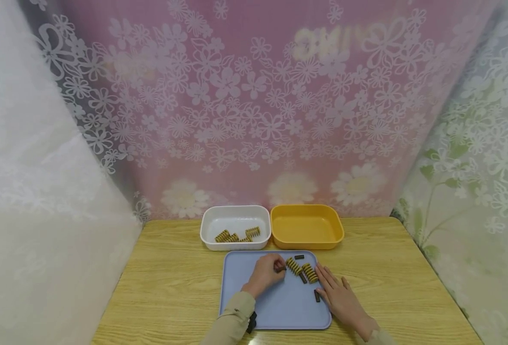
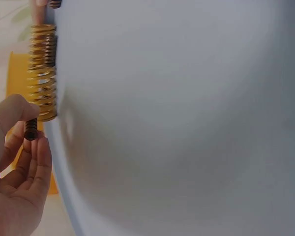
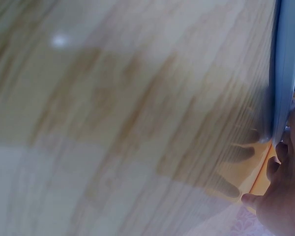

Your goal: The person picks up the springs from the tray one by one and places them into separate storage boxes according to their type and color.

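My left hand is over the blue tray and pinches a small dark spring between thumb and fingers. Just to its right, two larger yellow springs lie on the tray. Around them are several small dark springs, one of them close to the tray's right edge. My right hand rests along that right edge with its fingers extended, the fingertips beside the nearer yellow spring. In the right wrist view, part of the right hand shows beside the tray's side.
Behind the tray stands a white bin holding several yellow springs. A yellow bin is right beside it, with nothing seen inside. All of it stands on a wood-grain table, with floral curtains at the back and both sides.
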Demonstrator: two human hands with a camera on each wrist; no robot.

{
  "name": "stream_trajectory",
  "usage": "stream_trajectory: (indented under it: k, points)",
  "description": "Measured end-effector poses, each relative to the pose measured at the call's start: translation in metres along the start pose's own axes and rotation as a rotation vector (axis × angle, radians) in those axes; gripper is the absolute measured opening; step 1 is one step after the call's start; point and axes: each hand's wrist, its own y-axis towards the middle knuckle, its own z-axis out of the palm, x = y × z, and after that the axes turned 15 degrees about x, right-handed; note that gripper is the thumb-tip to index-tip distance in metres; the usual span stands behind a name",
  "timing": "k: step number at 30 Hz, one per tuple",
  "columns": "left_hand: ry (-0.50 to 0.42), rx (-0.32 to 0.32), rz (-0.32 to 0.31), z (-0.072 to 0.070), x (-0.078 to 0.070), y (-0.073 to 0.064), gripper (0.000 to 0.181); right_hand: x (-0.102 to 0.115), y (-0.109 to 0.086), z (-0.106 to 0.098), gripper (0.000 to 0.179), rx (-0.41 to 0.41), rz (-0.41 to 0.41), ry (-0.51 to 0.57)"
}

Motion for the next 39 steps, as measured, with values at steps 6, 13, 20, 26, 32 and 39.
stream_trajectory:
  k: [6,13,20,26,32,39]
  points:
    - [-0.019,-0.021,0.037,-0.013,-0.007,-0.002,0.018,-0.001,0.001,0.001,0.060,0.004,-0.001,-0.008]
    - [-0.013,-0.030,0.059,-0.025,-0.013,0.003,0.017,-0.003,-0.001,0.002,0.059,-0.063,-0.035,-0.042]
    - [-0.013,-0.043,0.090,-0.036,-0.019,0.020,0.014,0.002,-0.003,0.000,0.057,-0.108,-0.057,0.004]
    - [0.013,-0.074,0.107,-0.049,-0.029,0.039,0.011,0.005,-0.003,0.000,0.057,-0.086,-0.042,0.010]
    - [0.033,-0.061,0.081,-0.050,-0.032,0.065,0.008,0.000,-0.005,0.002,0.057,-0.097,-0.032,-0.007]
    - [0.066,-0.025,0.043,-0.047,-0.031,0.089,0.007,0.001,-0.004,0.000,0.059,-0.030,-0.019,-0.020]
